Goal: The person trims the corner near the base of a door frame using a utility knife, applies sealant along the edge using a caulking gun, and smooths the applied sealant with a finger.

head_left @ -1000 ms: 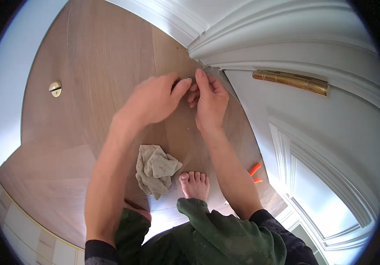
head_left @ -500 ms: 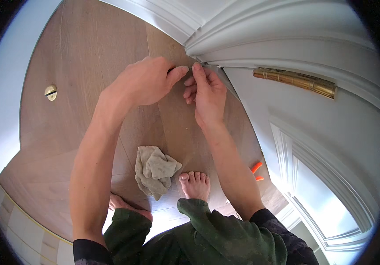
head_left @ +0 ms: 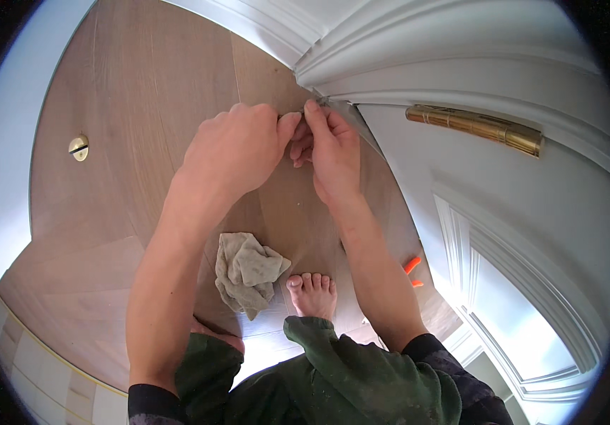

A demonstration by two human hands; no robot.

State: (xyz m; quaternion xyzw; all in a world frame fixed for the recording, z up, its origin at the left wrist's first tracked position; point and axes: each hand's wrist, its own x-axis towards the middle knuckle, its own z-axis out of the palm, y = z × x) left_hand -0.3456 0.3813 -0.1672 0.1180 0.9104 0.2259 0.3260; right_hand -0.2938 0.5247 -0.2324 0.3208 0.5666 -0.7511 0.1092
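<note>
My left hand reaches in from the left, its fingers curled under and its thumb pointing at the other hand. My right hand meets it at the thumbs, its fingers bent inward and its thumb raised. Both look closed in a pinch, but whatever sits between the fingertips is hidden or too small to name. They are over the wood floor, close to the foot of the white door frame. Just right of them stands the white door, with a brass hinge on its edge.
A crumpled beige cloth lies on the floor before my bare foot. Orange tool handles show beside the door, right of my forearm. A round brass doorstop stands on the floor at left. White skirting runs along the far side.
My left hand has moved right and slightly nearer, so its thumb is now against my right hand's fingers. The right hand has shifted only a little.
</note>
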